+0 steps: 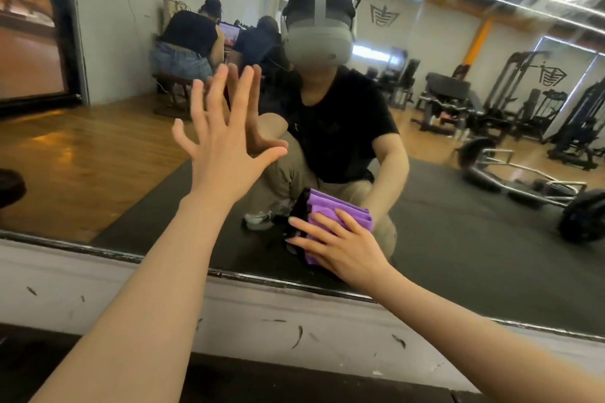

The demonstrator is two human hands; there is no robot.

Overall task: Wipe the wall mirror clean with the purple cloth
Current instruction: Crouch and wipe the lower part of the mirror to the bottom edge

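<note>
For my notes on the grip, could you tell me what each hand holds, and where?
The right hand presses the folded purple cloth flat against the mirror, over its lower half. The left hand holds nothing.

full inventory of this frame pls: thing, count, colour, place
mirror: 1, black-edged, on wall ahead
cloth: 1, purple, folded, pressed on mirror low centre
wall: 1, white, scuffed, below mirror
barbell: 1, silver and black, reflected at right
gym machines: several, black, reflected far right
seated people: 2, dark tops, reflected upper left
left hand: 1, fingers spread, flat on mirror
right hand: 1, fingers straight, pressing cloth
</note>
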